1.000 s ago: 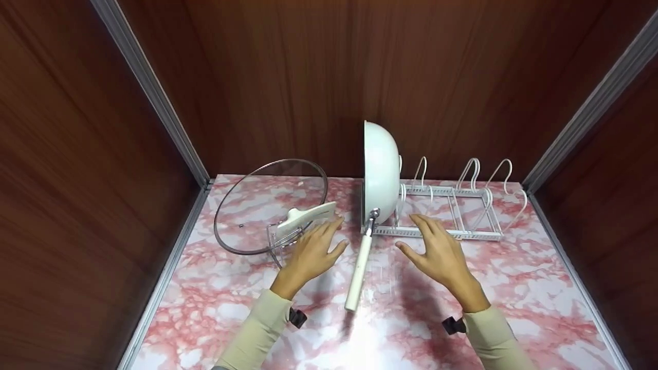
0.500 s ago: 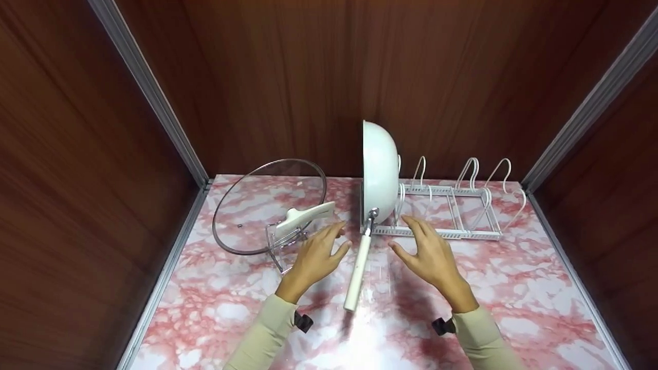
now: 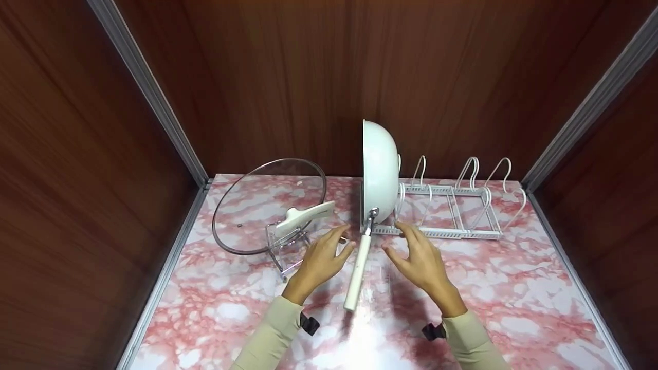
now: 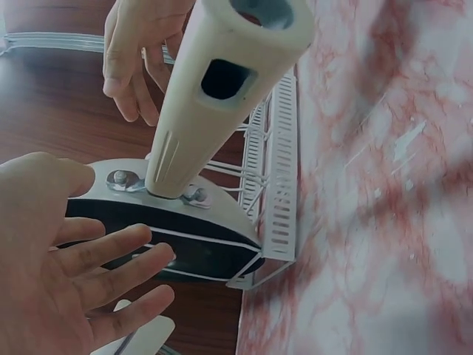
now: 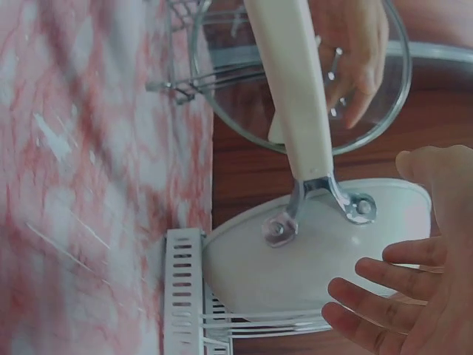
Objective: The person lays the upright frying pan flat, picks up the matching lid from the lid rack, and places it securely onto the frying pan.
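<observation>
A white wok (image 3: pixel 380 169) stands on its side in the left end of a white wire rack (image 3: pixel 437 234), its cream handle (image 3: pixel 358 275) pointing toward me. Just left of the handle, my left hand (image 3: pixel 320 259) hovers with fingers spread, touching nothing. My right hand (image 3: pixel 422 261) is held to the handle's right, also with loosely extended fingers and apart from it. Both wrist views show a gap between each palm and the wok. To the left, a glass lid (image 3: pixel 257 205) with a cream knob handle (image 3: pixel 303 218) leans upright in a small chrome stand (image 3: pixel 282 252).
The rack's right part has several tall wire hoops (image 3: pixel 470 172). A marbled red and white tabletop (image 3: pixel 221 313) lies under everything. Brown wood-look panels (image 3: pixel 288 77) close off the back and both sides, with metal posts (image 3: pixel 154 97) at the corners.
Both hands have drawn inward toward the wok's handle, the left one moving right and the right one moving left. The wok, lid and rack stay in place.
</observation>
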`<state>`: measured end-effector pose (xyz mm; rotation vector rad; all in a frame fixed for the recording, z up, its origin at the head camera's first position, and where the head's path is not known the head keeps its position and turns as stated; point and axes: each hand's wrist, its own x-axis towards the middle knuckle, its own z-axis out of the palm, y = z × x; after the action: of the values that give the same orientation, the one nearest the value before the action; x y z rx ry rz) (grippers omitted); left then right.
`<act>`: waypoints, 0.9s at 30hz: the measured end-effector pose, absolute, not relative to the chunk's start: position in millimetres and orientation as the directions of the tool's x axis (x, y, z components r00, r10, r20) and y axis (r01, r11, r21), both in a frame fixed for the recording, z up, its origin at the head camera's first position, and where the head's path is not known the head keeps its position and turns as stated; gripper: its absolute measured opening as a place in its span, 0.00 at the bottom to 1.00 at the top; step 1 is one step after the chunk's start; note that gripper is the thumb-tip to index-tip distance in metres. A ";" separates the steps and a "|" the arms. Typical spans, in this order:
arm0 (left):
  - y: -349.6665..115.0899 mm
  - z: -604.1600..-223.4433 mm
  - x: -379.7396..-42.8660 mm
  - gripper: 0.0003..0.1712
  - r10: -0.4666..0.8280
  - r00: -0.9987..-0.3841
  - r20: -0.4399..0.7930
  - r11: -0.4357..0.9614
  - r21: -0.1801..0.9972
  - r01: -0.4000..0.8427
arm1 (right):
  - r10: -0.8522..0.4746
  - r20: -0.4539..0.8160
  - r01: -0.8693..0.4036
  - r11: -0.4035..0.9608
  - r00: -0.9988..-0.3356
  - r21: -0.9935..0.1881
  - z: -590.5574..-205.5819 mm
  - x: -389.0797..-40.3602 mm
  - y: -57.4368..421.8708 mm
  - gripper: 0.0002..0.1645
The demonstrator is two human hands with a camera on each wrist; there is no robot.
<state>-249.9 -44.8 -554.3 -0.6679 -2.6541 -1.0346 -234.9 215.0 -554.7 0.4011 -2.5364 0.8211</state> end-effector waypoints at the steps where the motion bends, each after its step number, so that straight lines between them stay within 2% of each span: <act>1: -43.7 -555.2 -250.7 0.28 0.332 -0.873 0.358 0.642 0.592 0.487 | -0.135 0.490 -0.399 0.776 -0.861 -0.487 -555.3 -234.3 213.6 0.37; 11: -33.6 -557.8 -256.3 0.26 0.307 -0.904 0.299 0.576 0.697 0.426 | -0.137 0.476 -0.402 0.755 -0.869 -0.517 -563.3 -228.2 201.3 0.34; 27: -19.7 -562.8 -261.3 0.21 0.260 -0.942 0.212 0.490 0.811 0.318 | -0.084 0.385 -0.333 0.689 -0.919 -0.644 -576.6 -219.3 180.2 0.29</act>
<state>-261.3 -19.7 -562.8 -0.5167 -2.6593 -1.4675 -219.3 180.2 -576.6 0.3283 -2.5762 1.0747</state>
